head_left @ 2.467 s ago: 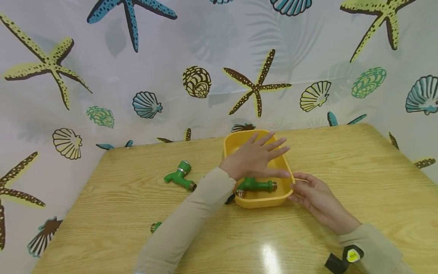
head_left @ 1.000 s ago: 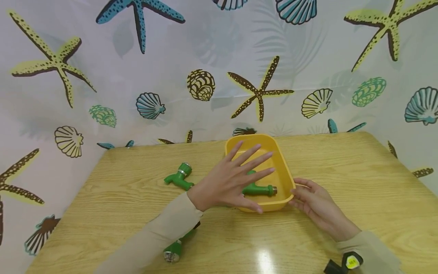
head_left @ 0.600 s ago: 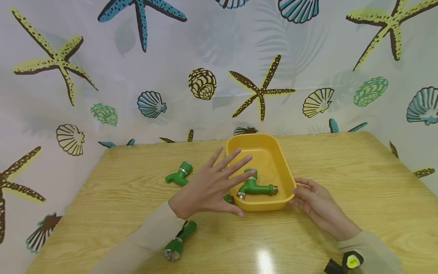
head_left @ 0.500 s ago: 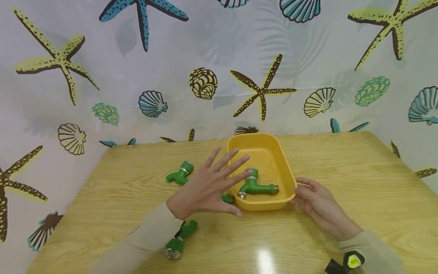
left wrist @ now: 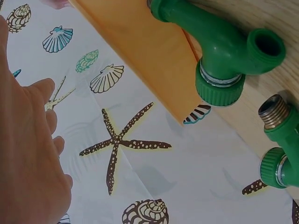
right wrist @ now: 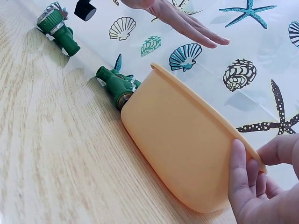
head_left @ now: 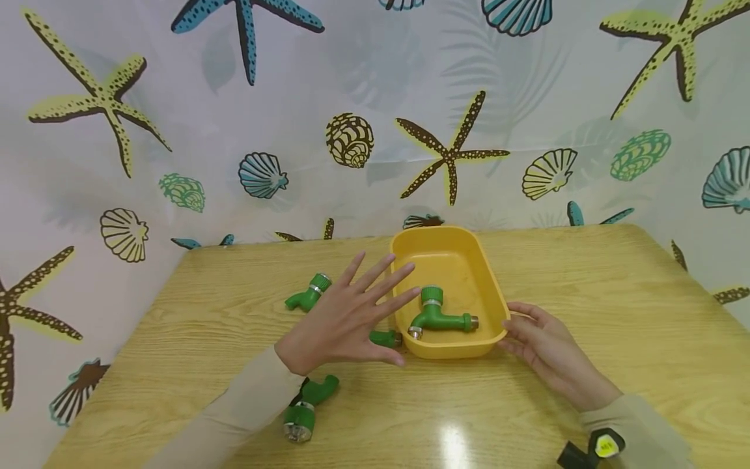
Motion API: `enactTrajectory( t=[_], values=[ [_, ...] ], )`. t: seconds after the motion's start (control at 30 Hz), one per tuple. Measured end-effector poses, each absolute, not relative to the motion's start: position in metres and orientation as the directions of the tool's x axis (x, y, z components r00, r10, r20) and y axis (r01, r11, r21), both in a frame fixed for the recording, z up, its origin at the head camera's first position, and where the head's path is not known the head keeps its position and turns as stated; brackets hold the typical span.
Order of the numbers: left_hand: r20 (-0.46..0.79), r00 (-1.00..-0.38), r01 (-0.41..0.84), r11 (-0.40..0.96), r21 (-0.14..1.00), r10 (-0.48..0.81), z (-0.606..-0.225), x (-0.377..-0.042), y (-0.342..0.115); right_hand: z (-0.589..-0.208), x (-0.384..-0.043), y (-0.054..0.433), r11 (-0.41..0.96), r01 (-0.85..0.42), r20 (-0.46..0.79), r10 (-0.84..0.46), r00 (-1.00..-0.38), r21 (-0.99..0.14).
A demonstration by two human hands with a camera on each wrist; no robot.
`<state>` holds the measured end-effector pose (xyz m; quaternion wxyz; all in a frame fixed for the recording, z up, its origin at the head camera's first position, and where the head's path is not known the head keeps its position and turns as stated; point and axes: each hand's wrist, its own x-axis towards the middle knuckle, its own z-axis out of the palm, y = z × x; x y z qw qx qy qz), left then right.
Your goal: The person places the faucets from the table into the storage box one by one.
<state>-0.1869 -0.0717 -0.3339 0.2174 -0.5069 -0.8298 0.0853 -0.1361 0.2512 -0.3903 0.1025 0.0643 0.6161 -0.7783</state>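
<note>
My right hand (head_left: 547, 352) pinches the rim of a yellow plastic tub (head_left: 451, 350) at its near right corner; the right wrist view has the thumb and fingers on either side of the rim (right wrist: 205, 109). Inside the tub lies one green faucet (head_left: 441, 319) with a ridged green knob. My left hand (head_left: 340, 319) hovers left of the tub with fingers spread, holding nothing. Partly hidden beneath it, another green faucet (head_left: 385, 338) lies next to the tub's left side. In the left wrist view, the left hand (left wrist: 30, 140) is at the left edge.
On the wooden table (head_left: 586, 280), a green faucet (head_left: 306, 298) lies behind the left hand. One more faucet (head_left: 300, 417) is nearer, partly behind the left sleeve (head_left: 234, 407). A cloth printed with starfish and shells (head_left: 375, 78) hangs behind and beside the table.
My left hand, fingers still spread, has drawn back leftward from over the tub, uncovering the faucet inside and part of the one beside it. My right hand stays at the rim.
</note>
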Motion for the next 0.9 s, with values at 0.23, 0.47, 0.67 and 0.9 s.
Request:
enactTrajectory(
  t=[0.23, 0.47, 0.67, 0.9],
  values=[
    [0.261, -0.405, 0.813, 0.475, -0.337, 0.876, -0.333, -0.184, -0.077, -0.390, -0.136, 0.251, -0.214, 0.239, -0.227, -0.077, -0.971, -0.947],
    [0.270, -0.425, 0.815, 0.495, -0.301, 0.864, -0.339, -0.180, -0.086, -0.390, -0.136, 0.251, -0.213, 0.241, -0.231, -0.072, -0.970, -0.947],
    [0.262, -0.452, 0.812, 0.515, -0.276, 0.853, -0.344, -0.174, -0.095, -0.389, -0.136, 0.252, -0.212, 0.242, -0.232, -0.073, -0.970, -0.947],
    [0.231, -0.470, 0.813, 0.520, -0.261, 0.852, -0.349, -0.166, -0.102, -0.391, -0.136, 0.251, -0.236, 0.233, -0.217, -0.089, -0.972, -0.943]
  ],
)
